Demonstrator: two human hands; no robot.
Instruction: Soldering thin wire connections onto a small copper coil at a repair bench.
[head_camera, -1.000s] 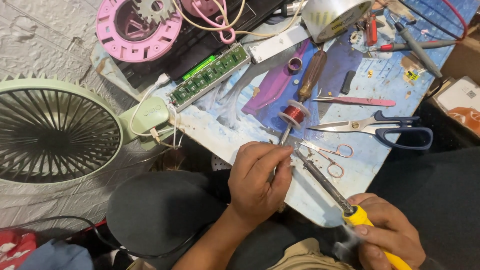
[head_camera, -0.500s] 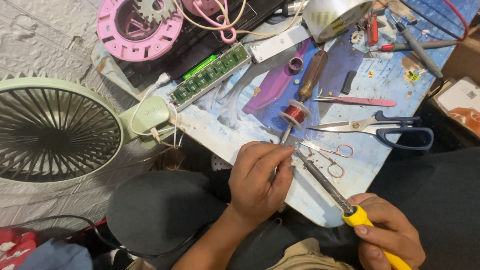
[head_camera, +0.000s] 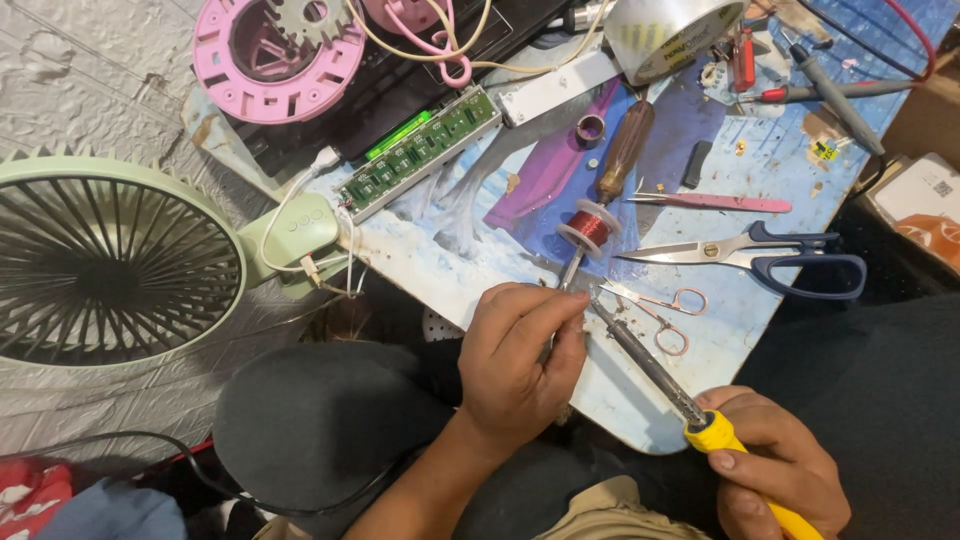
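Right hand: the right hand (head_camera: 775, 465), at 5 o'clock in the view, is closed around the yellow grip of a soldering iron (head_camera: 655, 370), whose dark shaft runs up toward 11 o'clock.
Left hand: the left hand (head_camera: 520, 365), just below centre, pinches something small between thumb and fingertips; what it is cannot be told.
Iron tip: it ends just beside the left fingertips, at the near edge of the blue tabletop (head_camera: 720, 330).
Small scissors: a small pair of scissors (head_camera: 660, 305) with pinkish loops lies just right of the tip.
Wire spool: a red wire spool (head_camera: 590, 228) sits on a brown-handled tool (head_camera: 625, 150) at 12 o'clock from the left hand.
Large scissors: blue-handled scissors (head_camera: 760, 255) lie at 2 o'clock, blades pointing left.
Fan: a pale green fan (head_camera: 110, 265) lies at 9 o'clock, its base by the tabletop's edge.
Circuit board: a long green circuit board (head_camera: 420, 152) lies at 11 o'clock.
Pink housing: a round pink plastic housing (head_camera: 270, 55) sits far, top left.
Tape: a roll of clear tape (head_camera: 670, 30) stands at the far edge, 1 o'clock.
Package: a white box (head_camera: 925, 205) with an orange patch lies off the tabletop at 3 o'clock.
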